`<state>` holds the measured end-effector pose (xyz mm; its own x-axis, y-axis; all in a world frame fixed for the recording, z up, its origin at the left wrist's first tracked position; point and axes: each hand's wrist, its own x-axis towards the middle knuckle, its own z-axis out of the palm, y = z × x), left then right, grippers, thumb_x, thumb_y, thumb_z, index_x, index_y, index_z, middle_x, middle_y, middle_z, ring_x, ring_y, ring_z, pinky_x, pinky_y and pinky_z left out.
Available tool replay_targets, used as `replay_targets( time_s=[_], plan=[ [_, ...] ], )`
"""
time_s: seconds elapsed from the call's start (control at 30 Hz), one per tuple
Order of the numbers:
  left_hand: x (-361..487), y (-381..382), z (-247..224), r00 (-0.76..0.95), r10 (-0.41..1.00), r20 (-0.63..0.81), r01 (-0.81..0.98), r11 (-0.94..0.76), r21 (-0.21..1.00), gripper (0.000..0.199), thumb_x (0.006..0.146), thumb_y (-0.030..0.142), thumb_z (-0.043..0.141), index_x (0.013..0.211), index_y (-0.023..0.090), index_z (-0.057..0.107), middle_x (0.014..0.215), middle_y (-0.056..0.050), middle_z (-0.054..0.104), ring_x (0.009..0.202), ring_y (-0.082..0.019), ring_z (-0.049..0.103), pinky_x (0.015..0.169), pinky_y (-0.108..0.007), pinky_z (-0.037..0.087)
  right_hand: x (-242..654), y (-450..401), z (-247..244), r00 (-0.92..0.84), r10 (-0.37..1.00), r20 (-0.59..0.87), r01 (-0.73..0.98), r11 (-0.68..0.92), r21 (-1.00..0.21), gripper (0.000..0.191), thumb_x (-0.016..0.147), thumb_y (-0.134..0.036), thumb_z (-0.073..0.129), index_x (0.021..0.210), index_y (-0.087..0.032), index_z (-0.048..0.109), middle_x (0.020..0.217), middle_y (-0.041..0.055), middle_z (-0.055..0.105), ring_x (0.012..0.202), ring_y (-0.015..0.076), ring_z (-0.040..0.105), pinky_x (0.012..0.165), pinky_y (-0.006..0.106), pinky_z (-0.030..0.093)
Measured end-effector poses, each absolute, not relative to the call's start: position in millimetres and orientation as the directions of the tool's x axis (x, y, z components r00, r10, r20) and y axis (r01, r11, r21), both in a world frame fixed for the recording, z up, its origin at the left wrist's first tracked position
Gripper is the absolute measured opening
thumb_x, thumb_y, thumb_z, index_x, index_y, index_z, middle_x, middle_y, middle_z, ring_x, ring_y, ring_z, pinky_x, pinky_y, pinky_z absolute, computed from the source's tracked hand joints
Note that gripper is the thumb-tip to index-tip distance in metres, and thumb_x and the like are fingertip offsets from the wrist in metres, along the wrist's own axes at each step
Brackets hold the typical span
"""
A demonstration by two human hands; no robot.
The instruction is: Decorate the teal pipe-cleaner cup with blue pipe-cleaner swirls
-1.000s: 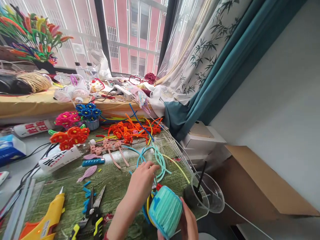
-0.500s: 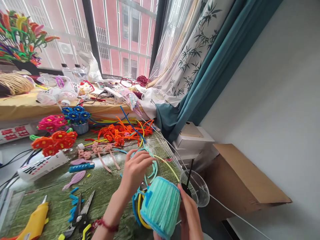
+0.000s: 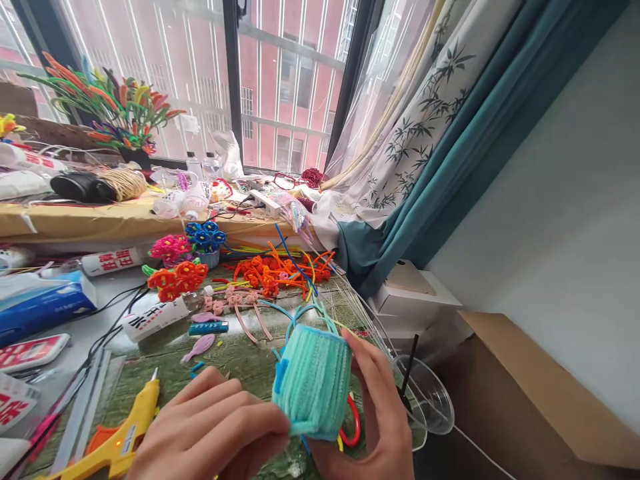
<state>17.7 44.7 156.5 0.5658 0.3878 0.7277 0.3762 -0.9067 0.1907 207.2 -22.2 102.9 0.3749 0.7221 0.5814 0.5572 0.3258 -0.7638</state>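
Between two hands [image 3: 210, 430] [image 3: 385, 433], one pot [image 3: 315, 373] — turquoise

teal curtain [image 3: 493, 140], cardboard box [image 3: 540, 387], window [image 3: 293, 87]

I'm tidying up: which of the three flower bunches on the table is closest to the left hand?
The orange bunch: it sits nearest the left hand, in front of the pink bunch and the blue bunch, both closer to the windowsill.
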Motion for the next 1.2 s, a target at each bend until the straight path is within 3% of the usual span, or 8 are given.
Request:
replay_targets(
  time_s=[0.23, 0.4, 0.5, 0.6, 0.83, 1.0, 1.2],
  plan=[
    [4.6, 40.7, 172.1, 0.571, 0.386, 0.725, 0.374, -0.908, 0.188, 0.013, 0.096, 0.02, 0.056, 0.088, 0.029, 0.055, 0.062, 0.011, 0.062, 0.049, -0.007, 0.058, 0.05, -0.021, 0.049, 198.2, -22.4, 102.8, 0.312, 0.729, 0.61, 0.581, 0.361, -0.729, 0.086, 0.065, -0.02, 0.076, 0.147, -0.034, 0.052, 0.144, 0.0054, 0.056, 0.135, 0.0355, 0.057, 0.101, 0.038, 0.056],
    [-6.3, 36.1, 168.8, 0.547, 0.437, 0.714, 0.463, -0.869, 0.177, 0.011, 0.096, 0.026, 0.059, 0.086, 0.029, 0.058, 0.061, 0.009, 0.06, 0.053, -0.01, 0.059, 0.053, -0.023, 0.049, 192.0, -14.8, 91.1, 0.274, 0.797, 0.539, 0.458, 0.385, -0.801, 0.088, 0.066, -0.023, 0.077, 0.149, -0.033, 0.05, 0.15, 0.007, 0.053, 0.135, 0.0359, 0.057, 0.109, 0.043, 0.052],
    [-10.3, 35.6, 161.8, 0.511, 0.446, 0.734, 0.485, -0.855, 0.182, 0.013, 0.097, 0.026, 0.058, 0.085, 0.029, 0.059, 0.063, 0.009, 0.061, 0.055, -0.01, 0.06, 0.055, -0.024, 0.046, 186.7, -4.1, 83.0, 0.216, 0.818, 0.534, 0.377, 0.434, -0.818, 0.089, 0.066, -0.023, 0.079, 0.149, -0.028, 0.048, 0.145, 0.0121, 0.057, 0.13, 0.0355, 0.062, 0.102, 0.043, 0.058],
    [-13.4, 35.2, 151.3, 0.473, 0.483, 0.737, 0.541, -0.819, 0.19, 0.01, 0.094, 0.025, 0.062, 0.086, 0.029, 0.059, 0.067, 0.011, 0.063, 0.06, -0.01, 0.061, 0.058, -0.024, 0.043, 178.3, 8.3, 77.8, 0.188, 0.82, 0.541, 0.298, 0.477, -0.827, 0.082, 0.068, -0.018, 0.076, 0.144, -0.028, 0.047, 0.14, 0.0111, 0.06, 0.125, 0.0309, 0.065, 0.099, 0.038, 0.059],
    [-29.5, 29.3, 119.6, 0.308, 0.605, 0.734, 0.673, -0.684, 0.282, 0.013, 0.091, 0.026, 0.066, 0.083, 0.027, 0.056, 0.07, 0.011, 0.065, 0.063, -0.012, 0.061, 0.066, -0.028, 0.04, 153.5, 28.3, 73.3, 0.093, 0.832, 0.547, 0.201, 0.522, -0.829, 0.079, 0.066, -0.005, 0.068, 0.137, -0.032, 0.05, 0.142, 0.0065, 0.056, 0.134, 0.0281, 0.058, 0.107, 0.039, 0.054],
    [-33.4, 16.4, 101.8, 0.116, 0.676, 0.727, 0.754, -0.537, 0.379, 0.015, 0.095, 0.023, 0.06, 0.081, 0.025, 0.054, 0.07, 0.008, 0.063, 0.065, -0.014, 0.06, 0.069, -0.031, 0.038, 138.6, 36.8, 63.3, 0.06, 0.842, 0.536, 0.166, 0.521, -0.837, 0.078, 0.066, -0.005, 0.071, 0.136, -0.032, 0.051, 0.142, 0.0081, 0.057, 0.131, 0.0279, 0.06, 0.102, 0.039, 0.057],
    [-25.2, -0.7, 85.7, -0.108, 0.642, 0.759, 0.81, -0.385, 0.441, 0.009, 0.102, 0.027, 0.055, 0.093, 0.024, 0.054, 0.074, 0.005, 0.066, 0.065, -0.015, 0.061, 0.076, -0.033, 0.039, 116.0, 47.1, 53.2, 0.03, 0.849, 0.528, 0.068, 0.525, -0.848, 0.072, 0.07, -0.01, 0.074, 0.133, -0.034, 0.047, 0.146, 0.0074, 0.054, 0.129, 0.0257, 0.063, 0.097, 0.035, 0.059]
  ],
)
